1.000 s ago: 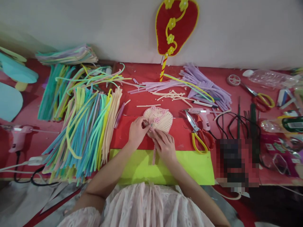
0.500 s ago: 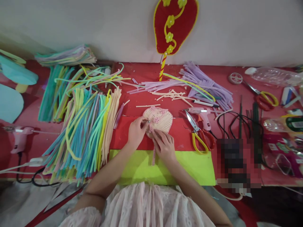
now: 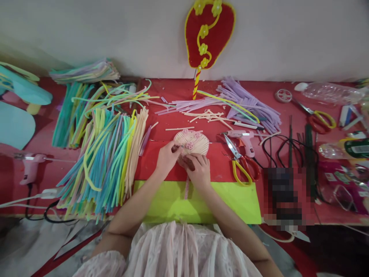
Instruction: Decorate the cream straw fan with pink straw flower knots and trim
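A cream, fan-shaped piece (image 3: 201, 144) lies in front of me, its surface in fine rows like pipe cleaners. Pink flowers (image 3: 189, 145) run down it, and a pink twisted handle (image 3: 186, 189) points toward me. At its left edge, my left hand (image 3: 169, 157) is closed in a pinch; whatever lies between thumb and forefinger is too small to name. My right hand (image 3: 199, 169) has its fingers curled over the fan's lower part, near the top of the handle, gripping there. The hands hide the fan's lower left portion.
Colored pipe cleaners (image 3: 108, 161) are heaped at left, lilac ones (image 3: 250, 104) at the back. Right of the fan are scissors (image 3: 236, 156) and a pink glue gun (image 3: 243, 139); another glue gun (image 3: 31, 165) lies far left. A red fan (image 3: 211, 36) stands against the wall.
My right hand's fingers have curled in more over the fan's lower part. The left hand keeps its pinch at nearly the same spot. The whole view has shifted slightly.
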A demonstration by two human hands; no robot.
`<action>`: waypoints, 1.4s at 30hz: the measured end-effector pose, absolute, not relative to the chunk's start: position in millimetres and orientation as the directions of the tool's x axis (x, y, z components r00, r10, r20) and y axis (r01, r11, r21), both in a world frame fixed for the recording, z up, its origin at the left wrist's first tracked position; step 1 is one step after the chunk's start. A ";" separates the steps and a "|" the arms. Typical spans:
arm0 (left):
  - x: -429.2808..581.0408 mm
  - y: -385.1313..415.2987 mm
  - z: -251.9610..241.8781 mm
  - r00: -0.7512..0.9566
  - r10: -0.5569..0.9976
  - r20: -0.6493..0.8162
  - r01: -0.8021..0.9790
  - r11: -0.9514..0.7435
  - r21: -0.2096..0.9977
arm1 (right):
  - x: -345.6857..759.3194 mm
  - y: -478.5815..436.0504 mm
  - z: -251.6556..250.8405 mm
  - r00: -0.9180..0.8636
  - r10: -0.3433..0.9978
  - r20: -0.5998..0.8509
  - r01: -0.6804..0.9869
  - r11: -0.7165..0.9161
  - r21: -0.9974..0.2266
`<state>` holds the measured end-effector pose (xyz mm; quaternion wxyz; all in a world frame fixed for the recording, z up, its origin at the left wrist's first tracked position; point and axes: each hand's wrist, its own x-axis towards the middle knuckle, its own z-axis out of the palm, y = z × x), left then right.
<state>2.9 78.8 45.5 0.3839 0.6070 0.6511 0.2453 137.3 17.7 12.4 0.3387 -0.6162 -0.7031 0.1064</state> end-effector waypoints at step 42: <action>1.6 73.5 23.9 0.048 0.998 0.027 0.574 -0.050 0.817 | 138.1 11.1 13.1 -0.003 0.947 0.321 0.805 0.193 -0.562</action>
